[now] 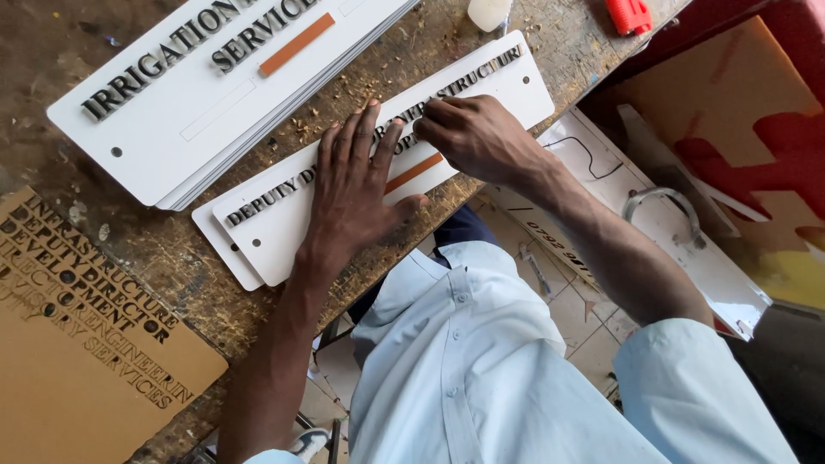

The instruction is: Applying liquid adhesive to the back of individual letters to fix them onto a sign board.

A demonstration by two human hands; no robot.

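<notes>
A long white sign plate [507,82] with raised dark letters and an orange bar lies across the worn wooden bench, on top of another white plate. My left hand [354,185] presses flat on its middle, fingers spread. My right hand [474,133] has its fingers pinched together on the row of letters, touching the plate just right of the left hand. Whether it holds a small letter is hidden by the fingers.
A stack of larger white sign plates [206,94] lies at the back left. A brown board with cut-out letter shapes [77,344] rests at the front left. A red tool [629,15] and a white object [488,12] sit at the far edge. White panels [679,232] lie off the bench's right side.
</notes>
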